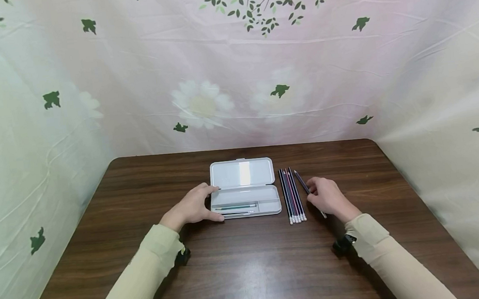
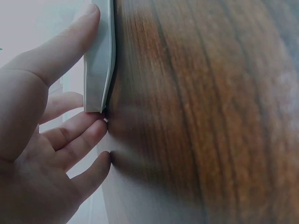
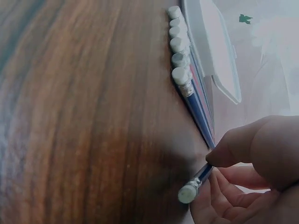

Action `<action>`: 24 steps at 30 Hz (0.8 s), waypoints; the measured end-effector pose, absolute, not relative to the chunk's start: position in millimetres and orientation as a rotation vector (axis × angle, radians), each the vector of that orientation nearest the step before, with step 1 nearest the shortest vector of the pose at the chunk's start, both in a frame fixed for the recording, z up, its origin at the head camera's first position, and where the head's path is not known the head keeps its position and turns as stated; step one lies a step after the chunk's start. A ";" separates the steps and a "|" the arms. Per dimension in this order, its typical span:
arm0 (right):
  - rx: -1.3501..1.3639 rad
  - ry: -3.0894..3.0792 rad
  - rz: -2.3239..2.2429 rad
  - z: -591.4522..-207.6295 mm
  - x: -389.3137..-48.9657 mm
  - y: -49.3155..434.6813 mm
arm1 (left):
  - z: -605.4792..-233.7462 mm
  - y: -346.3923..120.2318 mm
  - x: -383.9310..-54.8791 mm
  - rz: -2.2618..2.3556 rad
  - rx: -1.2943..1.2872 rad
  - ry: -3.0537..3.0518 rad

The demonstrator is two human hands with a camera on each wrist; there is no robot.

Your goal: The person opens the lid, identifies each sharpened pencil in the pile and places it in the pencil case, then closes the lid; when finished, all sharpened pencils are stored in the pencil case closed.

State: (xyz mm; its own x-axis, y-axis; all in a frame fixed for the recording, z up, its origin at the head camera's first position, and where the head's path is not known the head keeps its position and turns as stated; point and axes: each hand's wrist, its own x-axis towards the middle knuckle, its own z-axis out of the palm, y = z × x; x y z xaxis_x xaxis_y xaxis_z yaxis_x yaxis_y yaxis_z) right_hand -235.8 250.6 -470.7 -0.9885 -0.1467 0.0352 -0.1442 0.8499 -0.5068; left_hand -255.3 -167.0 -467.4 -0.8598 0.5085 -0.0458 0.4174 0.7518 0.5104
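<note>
A white pencil case (image 1: 245, 196) lies with its lid (image 1: 226, 174) folded back. Inside its tray are a few thin pencils (image 1: 236, 207) beside a small compartment. My left hand (image 1: 190, 206) holds the case's left end, the thumb along the front side and fingers at the end and back; the left wrist view shows the thumb on the case wall (image 2: 100, 70). To the right of the case, several dark pencils (image 1: 293, 197) with white erasers lie side by side. My right hand (image 1: 329, 197) pinches one separate dark pencil (image 3: 198, 179) between thumb and fingers, its eraser end towards me.
Everything rests on a dark wood-grain table (image 1: 252, 275). A pale cloth (image 1: 136, 82) printed with leaves, birds and flowers hangs behind the table and on both sides.
</note>
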 end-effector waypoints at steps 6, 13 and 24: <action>-0.330 3.053 -0.905 -465.8 -235.6 246.0 | -467.5 -167.3 -255.1 0.744 0.739 2.771; -0.434 3.028 -0.957 -453.8 -233.1 231.3 | -468.0 -167.1 -255.2 0.732 0.731 2.772; -0.753 3.056 -0.973 -450.5 -238.5 203.3 | -466.9 -166.8 -254.0 0.737 0.707 2.764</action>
State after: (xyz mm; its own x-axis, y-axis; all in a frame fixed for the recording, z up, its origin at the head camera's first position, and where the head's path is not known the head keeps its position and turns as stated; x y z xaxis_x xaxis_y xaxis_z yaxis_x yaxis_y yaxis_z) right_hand -238.5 203.3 -450.5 -0.8843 -0.3766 0.2759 -0.4668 0.7227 -0.5098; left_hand -254.0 -166.8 -466.9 -0.8668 0.4946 -0.0628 0.3977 0.7619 0.5112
